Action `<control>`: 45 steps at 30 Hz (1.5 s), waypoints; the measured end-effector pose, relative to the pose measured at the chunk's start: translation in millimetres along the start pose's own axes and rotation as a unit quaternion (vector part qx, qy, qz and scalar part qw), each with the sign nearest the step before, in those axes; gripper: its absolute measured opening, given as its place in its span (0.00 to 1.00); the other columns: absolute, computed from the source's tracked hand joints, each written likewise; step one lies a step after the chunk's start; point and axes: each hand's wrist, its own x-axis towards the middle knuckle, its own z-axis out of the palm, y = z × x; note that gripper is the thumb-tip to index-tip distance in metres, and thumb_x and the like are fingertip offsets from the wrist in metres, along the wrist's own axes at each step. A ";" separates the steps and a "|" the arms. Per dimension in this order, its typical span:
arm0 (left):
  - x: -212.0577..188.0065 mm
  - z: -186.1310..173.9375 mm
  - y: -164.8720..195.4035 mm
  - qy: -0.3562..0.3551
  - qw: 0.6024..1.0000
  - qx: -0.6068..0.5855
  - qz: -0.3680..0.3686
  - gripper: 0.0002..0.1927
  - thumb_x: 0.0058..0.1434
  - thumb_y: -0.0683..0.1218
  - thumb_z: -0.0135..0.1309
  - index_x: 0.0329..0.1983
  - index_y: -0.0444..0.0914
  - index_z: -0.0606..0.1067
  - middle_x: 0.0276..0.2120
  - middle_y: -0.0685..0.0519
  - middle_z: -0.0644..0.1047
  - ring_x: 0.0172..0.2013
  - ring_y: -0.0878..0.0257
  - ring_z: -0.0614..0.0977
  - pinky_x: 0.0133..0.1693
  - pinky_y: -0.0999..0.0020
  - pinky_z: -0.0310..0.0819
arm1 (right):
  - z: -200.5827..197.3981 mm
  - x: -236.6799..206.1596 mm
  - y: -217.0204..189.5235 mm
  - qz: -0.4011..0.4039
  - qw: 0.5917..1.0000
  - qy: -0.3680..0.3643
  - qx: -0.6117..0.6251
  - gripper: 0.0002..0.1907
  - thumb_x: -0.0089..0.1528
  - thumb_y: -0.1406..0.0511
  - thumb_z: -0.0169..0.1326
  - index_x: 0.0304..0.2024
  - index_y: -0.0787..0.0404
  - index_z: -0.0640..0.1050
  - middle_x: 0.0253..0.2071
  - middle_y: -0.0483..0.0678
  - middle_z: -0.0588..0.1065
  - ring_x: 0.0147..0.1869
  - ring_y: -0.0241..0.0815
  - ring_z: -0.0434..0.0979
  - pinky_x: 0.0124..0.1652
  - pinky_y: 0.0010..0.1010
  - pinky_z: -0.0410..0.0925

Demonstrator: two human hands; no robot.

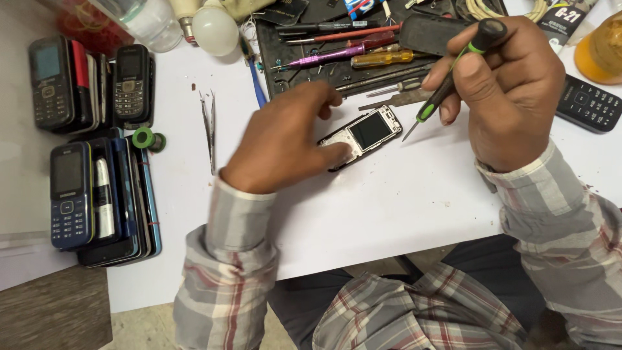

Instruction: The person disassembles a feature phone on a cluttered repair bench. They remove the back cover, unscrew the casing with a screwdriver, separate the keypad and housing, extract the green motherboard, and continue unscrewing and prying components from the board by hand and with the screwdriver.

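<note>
White tabletop (389, 207) carries everything, and reading it from nine o'clock across: two stacks of keypad phones (97, 194) sit at the far left edge, one above the other, with a small green roll of tape (144, 138) between them. Just to their right, tweezers (209, 129) lie lengthwise on the bare surface, well apart from both hands

At the middle, the left hand (278, 139) rests palm down on the near end of the opened phone (363, 135), thumb and fingertips pinching its edges, so the grip is narrow and closed on the phone itself. The phone lies flat on the table, tilted with its dark screen toward two o'clock, front cover off and metal frame exposed

At twelve o'clock behind it, a black tool tray (337, 58) holds several screwdrivers and pens; a white bulb (214, 29) stands at its eleven o'clock

Toward three o'clock, the right hand (512, 97) is curled tight round a green-and-black screwdriver (447, 81), its tip hanging just beside the phone's upper right corner; whether it touches I cannot tell. Another black keypad phone (589, 104) lies at the far right edge

Judging by its look, the stripped phone is light and stiff but fragile: the bare screen would likely crack or smear under pressure, and it could skid on the smooth surface. Holding it by the long side edges of the frame, away from the display, seems safest
</note>
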 end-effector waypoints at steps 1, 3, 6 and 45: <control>-1.5 -4.0 -1.9 -0.011 1.000 0.003 -0.004 0.25 0.47 0.47 0.67 0.47 0.35 0.75 0.40 0.46 0.79 0.40 0.49 0.82 0.40 0.56 0.75 | -0.5 -0.2 0.8 -0.002 1.000 -0.001 -0.001 0.13 0.78 0.61 0.51 0.54 0.66 0.69 0.38 0.56 0.77 0.35 0.34 0.78 0.29 0.20 0.69; -3.7 -9.4 -5.6 -0.033 0.999 0.009 -0.012 0.23 0.47 0.46 0.66 0.47 0.36 0.77 0.41 0.47 0.80 0.40 0.51 0.82 0.40 0.57 0.76 | -1.3 -0.2 2.5 -0.006 1.000 -0.003 -0.010 0.14 0.78 0.61 0.50 0.55 0.67 0.69 0.37 0.56 0.76 0.37 0.36 0.79 0.28 0.20 0.69; -4.1 -9.3 -9.7 -0.058 0.997 0.001 -0.060 0.17 0.52 0.40 0.58 0.46 0.38 0.79 0.42 0.49 0.80 0.38 0.53 0.82 0.40 0.59 0.76 | -3.0 -0.6 4.2 -0.006 1.000 -0.005 -0.018 0.14 0.79 0.61 0.50 0.54 0.68 0.69 0.38 0.57 0.77 0.36 0.36 0.79 0.28 0.21 0.70; 1.8 14.4 -8.8 -0.106 0.993 -0.004 0.052 0.25 0.39 0.44 0.70 0.44 0.38 0.80 0.37 0.48 0.76 0.42 0.50 0.76 0.44 0.58 0.71 | 17.3 -4.8 7.8 0.042 0.997 -0.071 -0.011 0.11 0.79 0.64 0.49 0.56 0.64 0.64 0.46 0.58 0.79 0.40 0.35 0.81 0.41 0.23 0.76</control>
